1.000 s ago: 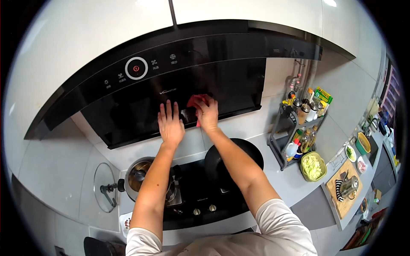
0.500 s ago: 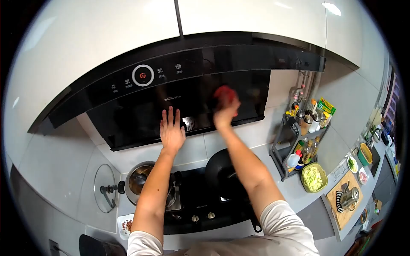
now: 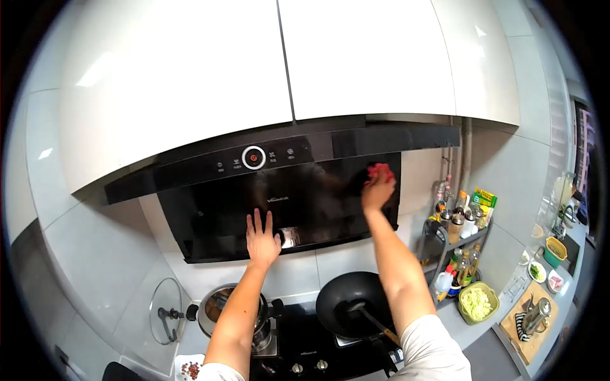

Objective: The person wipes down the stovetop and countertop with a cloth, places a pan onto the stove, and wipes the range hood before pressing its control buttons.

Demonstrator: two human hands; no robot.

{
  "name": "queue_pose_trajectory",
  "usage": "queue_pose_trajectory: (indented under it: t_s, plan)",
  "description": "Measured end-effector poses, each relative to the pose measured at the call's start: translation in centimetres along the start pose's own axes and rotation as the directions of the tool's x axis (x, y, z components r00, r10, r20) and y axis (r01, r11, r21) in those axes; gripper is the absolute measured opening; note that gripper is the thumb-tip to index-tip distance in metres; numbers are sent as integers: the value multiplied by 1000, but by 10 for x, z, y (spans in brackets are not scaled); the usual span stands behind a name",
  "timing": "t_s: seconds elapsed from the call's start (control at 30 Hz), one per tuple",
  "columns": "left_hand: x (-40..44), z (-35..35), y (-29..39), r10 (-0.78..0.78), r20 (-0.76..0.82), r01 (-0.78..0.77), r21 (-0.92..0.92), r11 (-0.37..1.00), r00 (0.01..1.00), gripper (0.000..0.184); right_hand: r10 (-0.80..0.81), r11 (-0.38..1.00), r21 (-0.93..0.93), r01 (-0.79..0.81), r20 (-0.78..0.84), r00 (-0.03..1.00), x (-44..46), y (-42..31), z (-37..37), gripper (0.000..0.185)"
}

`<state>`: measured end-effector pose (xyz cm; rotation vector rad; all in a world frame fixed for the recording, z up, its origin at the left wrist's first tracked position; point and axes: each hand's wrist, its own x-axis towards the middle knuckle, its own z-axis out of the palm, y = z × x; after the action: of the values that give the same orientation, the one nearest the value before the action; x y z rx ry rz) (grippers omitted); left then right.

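Note:
A glossy black range hood [image 3: 318, 197] hangs above the stove. My left hand [image 3: 263, 240] lies flat on the lower part of its front panel, fingers spread, holding nothing. Higher up, near the panel's right edge, my right hand [image 3: 379, 192] presses a red cloth [image 3: 381, 170] to the surface. Part of the cloth is hidden under the fingers. To the upper left of my hands is the hood's control strip with a ringed round button [image 3: 253, 158].
Below my arms, a steel pot [image 3: 206, 320] and a black wok [image 3: 330, 305] with a spatula stand on the stove [image 3: 305, 346]. A glass lid [image 3: 166, 311] leans at the left. On the right are a condiment rack [image 3: 438, 257], a basket of chopped greens [image 3: 478, 303] and a cutting board [image 3: 530, 317].
My right hand has moved the red cloth right across the panel, toward its upper right corner. My left hand stays on the panel. The camera view has tilted upward.

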<state>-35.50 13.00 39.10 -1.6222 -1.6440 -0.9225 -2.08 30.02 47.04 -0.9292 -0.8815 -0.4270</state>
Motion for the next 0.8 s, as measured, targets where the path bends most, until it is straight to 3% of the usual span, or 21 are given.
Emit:
queue_pose_trajectory:
  t_s: [0.03, 0.1, 0.13, 0.17, 0.2, 0.27, 0.33, 0.37, 0.43, 0.47, 0.5, 0.53, 0.57, 0.6, 0.63, 0.67, 0.7, 0.73, 0.77, 0.8]
  plan:
    - [0, -1, -5, 1, -35, -1, 10, 1000, 999, 84, 2, 998, 57, -5, 58, 998, -18, -30, 10, 21]
    - [-2, -2, -12, -11, -73, 13, 18, 1000, 997, 83, 132, 935, 289, -206, 256, 958, -79, -78, 42, 21]
    - [-2, -5, -15, -27, -77, 29, 19, 999, 997, 83, 79, 954, 257, -156, 288, 954, -109, -97, 51, 21]
    - [-3, -3, -20, -39, -98, 43, 40, 998, 994, 83, -248, 968, 126, 216, 394, 885, -130, -109, 42, 35]
    - [-4, -3, -27, -17, -129, 24, 47, 999, 991, 83, -371, 927, 100, 360, 364, 854, -147, -119, 36, 40]
    - [-7, -4, -34, -40, -112, 46, 59, 997, 993, 84, -455, 890, 244, 386, 553, 698, -147, -106, 10, 36]
    - [-8, -8, -42, -91, -71, 95, 54, 994, 993, 85, -371, 927, 313, 208, 677, 635, -118, -66, -1, 33]
    - [-11, -10, -47, -119, -48, 122, 53, 991, 992, 86, -181, 857, 433, -280, 761, 623, -94, -51, -11, 35]
    - [-11, -13, -61, -161, 7, 161, 32, 986, 987, 87, 128, 787, 366, -497, 691, 711, -49, 7, 3, 40]
    - [-14, -14, -67, -183, 39, 182, 23, 983, 982, 87, 111, 933, 240, -268, 517, 849, -42, 12, 9, 42]
    - [-16, -16, -73, -192, 51, 192, 21, 981, 980, 89, 89, 995, 4, -96, 317, 944, -35, 17, 15, 44]
    - [-19, -17, -79, -204, 63, 203, 20, 979, 977, 90, -54, 975, -200, 97, 213, 976, -25, -9, 1, 46]
    - [-21, -19, -84, -218, 72, 217, 19, 976, 973, 92, -31, 983, -170, 70, 220, 975, -27, -31, 9, 51]
    - [-22, -20, -90, -223, 63, 223, 15, 975, 973, 92, -127, 982, -109, 153, 216, 968, -35, -50, 25, 51]
    - [-25, -20, -97, -228, 59, 227, 14, 974, 972, 92, -170, 975, -89, 204, 296, 940, -53, -77, 41, 47]
    - [-28, -20, -102, -231, 55, 231, 13, 973, 971, 92, -305, 933, -59, 354, 387, 870, -78, -98, 61, 42]
    - [-29, -24, -105, -244, 60, 244, 9, 970, 968, 92, -300, 916, -83, 393, 510, 807, -106, -135, 66, 42]
    - [-32, -27, -109, -250, 69, 250, 3, 968, 966, 92, -557, 762, -126, 635, 372, 743, -145, -150, 83, 45]
    - [-34, -29, -113, -254, 80, 255, -5, 967, 964, 93, -587, 794, 127, 595, 418, 694, -180, -168, 72, 50]
    - [-33, -32, -117, -255, 84, 257, -13, 966, 963, 93, -646, 743, 175, 646, 439, 624, -194, -188, 48, 56]
